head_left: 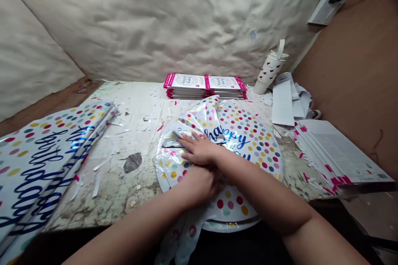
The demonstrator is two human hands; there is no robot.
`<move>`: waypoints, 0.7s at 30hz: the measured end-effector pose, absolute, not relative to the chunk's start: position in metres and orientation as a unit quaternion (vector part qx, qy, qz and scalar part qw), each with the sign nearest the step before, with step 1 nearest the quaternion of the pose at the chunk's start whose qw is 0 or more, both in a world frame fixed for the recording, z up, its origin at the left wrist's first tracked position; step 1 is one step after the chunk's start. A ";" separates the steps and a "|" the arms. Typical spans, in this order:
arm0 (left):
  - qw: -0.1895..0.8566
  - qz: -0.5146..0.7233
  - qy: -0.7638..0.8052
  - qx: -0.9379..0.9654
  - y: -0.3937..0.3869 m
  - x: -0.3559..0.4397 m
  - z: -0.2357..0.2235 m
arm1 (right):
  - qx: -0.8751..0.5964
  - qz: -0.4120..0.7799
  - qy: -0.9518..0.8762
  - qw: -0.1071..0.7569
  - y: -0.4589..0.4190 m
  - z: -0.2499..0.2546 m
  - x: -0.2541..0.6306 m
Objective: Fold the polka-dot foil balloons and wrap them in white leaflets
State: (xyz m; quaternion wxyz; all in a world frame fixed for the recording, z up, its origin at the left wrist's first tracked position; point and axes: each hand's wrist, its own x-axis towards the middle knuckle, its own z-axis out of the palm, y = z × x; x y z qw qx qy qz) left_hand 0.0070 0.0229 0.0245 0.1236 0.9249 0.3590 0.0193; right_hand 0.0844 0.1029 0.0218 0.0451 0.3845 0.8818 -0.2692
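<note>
A round white foil balloon (pixel 264 136) with coloured dots and blue "happy" lettering lies flat at the table's front edge, its left part folded over. My right hand (pixel 199 149) rests open on the folded layer, fingers spread and pointing left. Just below it, my left hand (pixel 200 182) is closed on the balloon's lower middle. Its fingers curl under my right wrist, so whatever they hold is hidden. The balloon's pale tail (pixel 186 236) hangs over the front edge.
More dotted foil balloons (pixel 46 161) lie stacked at left. Pink-edged printed cards (pixel 205 85) are piled at the back, beside a white tumbler (pixel 270 70). At right lie torn white paper (pixel 282 101) and grey-white printed sheets (pixel 345 153). Paper scraps (pixel 97 184) litter the worn table.
</note>
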 end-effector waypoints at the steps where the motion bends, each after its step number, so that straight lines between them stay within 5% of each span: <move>1: 0.132 0.010 0.359 0.924 0.018 -0.009 0.029 | 0.381 -0.268 0.884 0.042 0.102 0.018 0.087; 9: -0.128 0.026 0.427 0.895 0.077 -0.117 0.028 | 0.404 -0.234 0.879 -0.102 0.099 0.001 0.087; 16: -0.234 0.068 0.406 0.881 0.092 -0.111 0.045 | 0.502 -0.153 0.832 -0.182 0.104 -0.010 0.072; 21: -0.137 0.093 0.343 0.925 0.061 -0.082 0.028 | 0.514 -0.131 0.816 -0.232 0.109 -0.015 0.071</move>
